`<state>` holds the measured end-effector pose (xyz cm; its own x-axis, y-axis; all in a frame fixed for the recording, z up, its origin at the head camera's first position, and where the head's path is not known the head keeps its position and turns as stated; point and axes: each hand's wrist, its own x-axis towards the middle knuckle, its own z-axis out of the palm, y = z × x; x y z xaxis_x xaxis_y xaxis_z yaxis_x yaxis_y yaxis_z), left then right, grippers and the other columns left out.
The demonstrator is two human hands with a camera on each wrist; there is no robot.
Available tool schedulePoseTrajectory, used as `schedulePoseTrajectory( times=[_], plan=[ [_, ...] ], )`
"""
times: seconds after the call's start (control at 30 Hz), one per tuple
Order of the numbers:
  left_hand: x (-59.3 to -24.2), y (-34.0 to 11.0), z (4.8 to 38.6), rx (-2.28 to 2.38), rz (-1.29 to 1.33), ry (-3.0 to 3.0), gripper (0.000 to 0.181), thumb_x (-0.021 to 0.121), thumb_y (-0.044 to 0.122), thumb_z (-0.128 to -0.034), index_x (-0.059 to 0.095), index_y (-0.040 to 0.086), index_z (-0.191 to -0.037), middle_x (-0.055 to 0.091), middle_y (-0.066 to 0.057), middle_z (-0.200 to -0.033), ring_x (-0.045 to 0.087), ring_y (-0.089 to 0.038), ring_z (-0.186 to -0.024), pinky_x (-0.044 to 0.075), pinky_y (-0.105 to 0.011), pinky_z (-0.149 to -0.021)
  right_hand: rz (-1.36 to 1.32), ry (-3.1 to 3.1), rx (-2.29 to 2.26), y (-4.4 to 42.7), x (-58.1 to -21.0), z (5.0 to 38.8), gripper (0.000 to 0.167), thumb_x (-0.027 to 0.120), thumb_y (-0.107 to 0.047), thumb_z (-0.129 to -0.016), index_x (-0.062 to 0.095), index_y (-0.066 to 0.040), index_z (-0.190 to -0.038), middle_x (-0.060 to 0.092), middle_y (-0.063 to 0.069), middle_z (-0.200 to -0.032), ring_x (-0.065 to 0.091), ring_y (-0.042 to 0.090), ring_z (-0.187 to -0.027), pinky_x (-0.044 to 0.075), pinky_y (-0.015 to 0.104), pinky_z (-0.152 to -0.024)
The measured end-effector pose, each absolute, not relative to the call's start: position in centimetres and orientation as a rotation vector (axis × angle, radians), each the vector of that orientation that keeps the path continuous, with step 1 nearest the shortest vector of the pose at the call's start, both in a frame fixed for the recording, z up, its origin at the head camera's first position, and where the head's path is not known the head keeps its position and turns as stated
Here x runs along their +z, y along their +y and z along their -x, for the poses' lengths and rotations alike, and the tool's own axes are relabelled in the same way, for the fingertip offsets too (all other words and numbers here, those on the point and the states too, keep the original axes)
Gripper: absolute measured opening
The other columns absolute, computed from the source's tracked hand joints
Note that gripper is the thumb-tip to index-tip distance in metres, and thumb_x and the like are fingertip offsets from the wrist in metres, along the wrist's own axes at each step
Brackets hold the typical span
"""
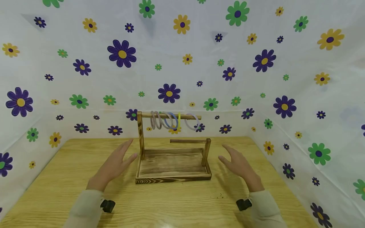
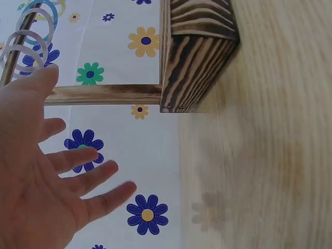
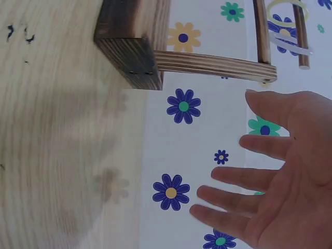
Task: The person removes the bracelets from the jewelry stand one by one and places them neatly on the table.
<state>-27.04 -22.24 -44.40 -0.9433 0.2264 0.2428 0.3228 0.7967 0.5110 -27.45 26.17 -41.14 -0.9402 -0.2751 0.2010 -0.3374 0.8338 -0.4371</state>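
A wooden stand [image 1: 173,179] with a shallow tray base sits on the table. Its tall left post carries an upper rod [image 1: 146,115] with several rings on it: brownish ones, a blue ring [image 1: 177,122], a yellow ring [image 1: 179,119] and a pale ring [image 1: 198,126] toward the rod's right end. A lower rod [image 1: 188,141] extends left from the short right post and holds no ring. My left hand [image 1: 112,164] hovers left of the stand, fingers spread, holding nothing. To the stand's right, my right hand [image 1: 238,163] is likewise spread and holds nothing.
The wooden table [image 1: 159,205] spreads around the stand. A white cloth with flowers [image 1: 199,72] rises behind the table and along both sides. Small dark marks [image 1: 220,196] show on the tabletop at the right. Each wrist wears a black camera.
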Motion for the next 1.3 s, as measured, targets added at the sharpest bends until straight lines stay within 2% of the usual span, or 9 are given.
schedulePoseTrajectory(
  times=[0.07,0.17,0.33,0.57,0.8,1.1,1.3],
  plan=[
    [-44.1,-22.2,27.4,-0.949,0.47,-2.781,0.074,0.05,0.045,-0.1087,0.016,0.013,-0.167,0.024,-0.026,-0.168,0.028,-0.054,-0.151,0.027,-0.075,-0.12,-0.481,-2.82,0.748,26.1,-40.7,27.5,0.06,0.06,-0.025,-0.106,0.041,0.007,-0.153,0.047,0.032,-0.153,0.047,0.053,-0.139,0.043,0.069,-0.113],
    [-43.9,-22.1,28.1,-1.036,0.501,-2.741,0.072,0.053,0.039,-0.1086,0.019,0.01,-0.166,0.025,-0.025,-0.168,0.036,-0.053,-0.147,0.037,-0.072,-0.116,-0.468,-2.745,0.785,26.0,-40.1,27.7,0.055,0.063,-0.021,-0.104,0.047,0.006,-0.149,0.054,0.032,-0.147,0.054,0.053,-0.132,0.049,0.067,-0.107],
    [-43.9,-22.0,29.1,-1.141,0.486,-2.734,0.072,0.057,0.035,-0.1076,0.022,0.009,-0.165,0.028,-0.027,-0.166,0.045,-0.053,-0.141,0.052,-0.066,-0.106,-0.448,-2.726,0.855,25.8,-39.5,28.1,0.052,0.063,-0.021,-0.104,0.049,0.004,-0.148,0.055,0.03,-0.147,0.055,0.052,-0.131,0.053,0.065,-0.104],
    [-44.7,-21.6,30.3,-1.242,0.468,-2.689,0.066,0.055,0.032,-0.1086,0.027,0.009,-0.164,0.04,-0.032,-0.158,0.051,-0.054,-0.137,0.047,-0.071,-0.108,-0.453,-2.735,0.893,25.2,-38.7,28.6,0.051,0.063,-0.021,-0.104,0.051,0.003,-0.148,0.054,0.028,-0.149,0.056,0.05,-0.132,0.053,0.062,-0.106],
    [-44.5,-21.0,31.3,-1.411,0.443,-2.592,0.06,0.051,0.031,-0.1104,0.029,0.012,-0.163,0.046,-0.028,-0.154,0.054,-0.05,-0.135,0.061,-0.056,-0.096,-0.462,-2.737,0.927,24.6,-37.9,28.6,0.051,0.062,-0.02,-0.105,0.05,0.001,-0.149,0.054,0.027,-0.15,0.055,0.048,-0.133,0.052,0.061,-0.108],
    [-43.6,-20.2,32.6,-1.478,0.448,-2.463,0.057,0.052,0.02,-0.1097,0.032,0.008,-0.161,0.056,-0.031,-0.141,0.06,-0.05,-0.128,0.061,-0.056,-0.096,-0.491,-2.703,0.96,23.9,-37.1,28.6,0.05,0.061,-0.02,-0.105,0.051,0.002,-0.148,0.054,0.028,-0.149,0.056,0.049,-0.132,0.053,0.061,-0.107],
    [-43.8,-20.0,32.9,-1.548,0.453,-2.447,0.055,0.05,0.015,-0.1099,0.031,0.008,-0.161,0.055,-0.032,-0.14,0.06,-0.05,-0.127,0.06,-0.059,-0.097,-0.49,-2.665,1.039,23.5,-36.7,28.9,0.048,0.063,-0.019,-0.104,0.053,-0.001,-0.147,0.058,0.028,-0.145,0.058,0.048,-0.13,0.055,0.06,-0.105]
  ],
)
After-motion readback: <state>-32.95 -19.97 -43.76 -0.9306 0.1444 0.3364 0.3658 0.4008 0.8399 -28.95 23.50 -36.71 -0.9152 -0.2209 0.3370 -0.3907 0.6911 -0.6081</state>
